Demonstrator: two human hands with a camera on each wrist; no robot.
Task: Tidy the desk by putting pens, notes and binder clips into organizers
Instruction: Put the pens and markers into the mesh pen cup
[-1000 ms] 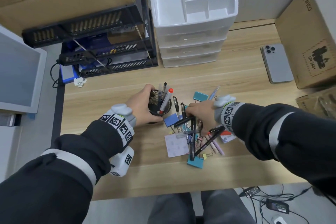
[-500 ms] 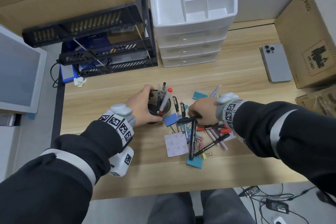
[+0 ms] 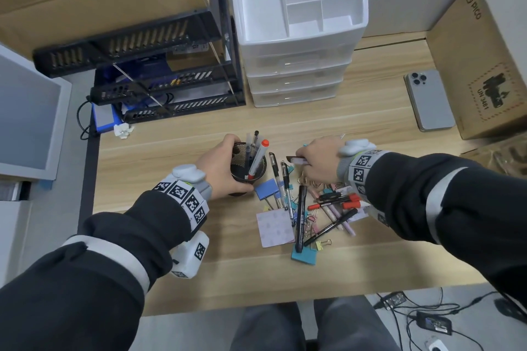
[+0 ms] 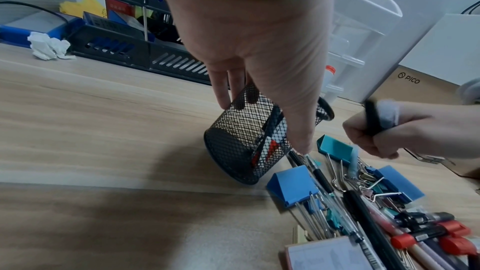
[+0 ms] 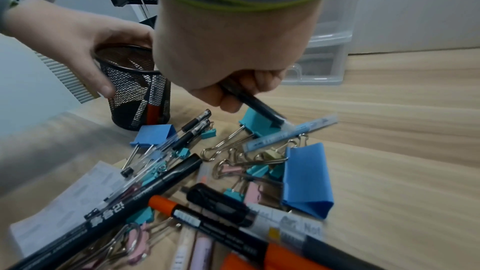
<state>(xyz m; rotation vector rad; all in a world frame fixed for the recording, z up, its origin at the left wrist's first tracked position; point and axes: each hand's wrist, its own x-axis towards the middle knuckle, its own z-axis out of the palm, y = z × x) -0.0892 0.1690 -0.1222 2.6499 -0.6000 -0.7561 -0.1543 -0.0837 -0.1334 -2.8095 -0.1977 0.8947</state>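
Observation:
A black mesh pen cup [image 3: 239, 157] stands upright on the desk with several pens in it, among them a red-capped marker [image 3: 260, 154]. My left hand [image 3: 225, 167] grips the cup round its side, fingers on the far wall and thumb on the near wall [image 4: 296, 126]. My right hand [image 3: 316, 158] is closed in a fist round a black pen [image 5: 253, 103] just right of the cup, above a teal binder clip [image 5: 255, 124]. A pale blue pen [image 5: 291, 135] lies blurred under the fist. A heap of pens, markers, binder clips and sticky notes [image 3: 313, 208] spreads in front of that hand.
A white drawer organizer [image 3: 299, 45] with open top compartments stands behind the cup. Black file trays [image 3: 171, 85] sit at the back left. A phone [image 3: 429, 100] and a cardboard box [image 3: 482, 71] lie at the right. The desk edge is near my lap.
My right hand has lifted off the heap and moved slightly away from me, drawing the black pen up into its fist. The left hand and cup have stayed put.

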